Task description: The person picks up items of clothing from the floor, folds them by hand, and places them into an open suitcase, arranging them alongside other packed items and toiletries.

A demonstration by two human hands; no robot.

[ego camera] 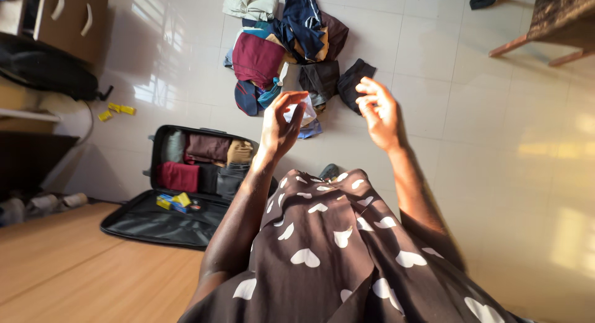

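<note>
Clothes pile [291,44] lies on the floor [471,131] beyond both raised hands; left hand [280,125] and right hand [378,112] are loosely curled, holding nothing. Open suitcase [186,193] to the left holds folded garments [204,159]; its lid has small yellow boxes [173,201].

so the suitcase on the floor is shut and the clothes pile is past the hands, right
Not quite: the head view shows the suitcase lying open, with folded clothes packed inside. The clothes pile does lie on the floor past the hands.
</note>
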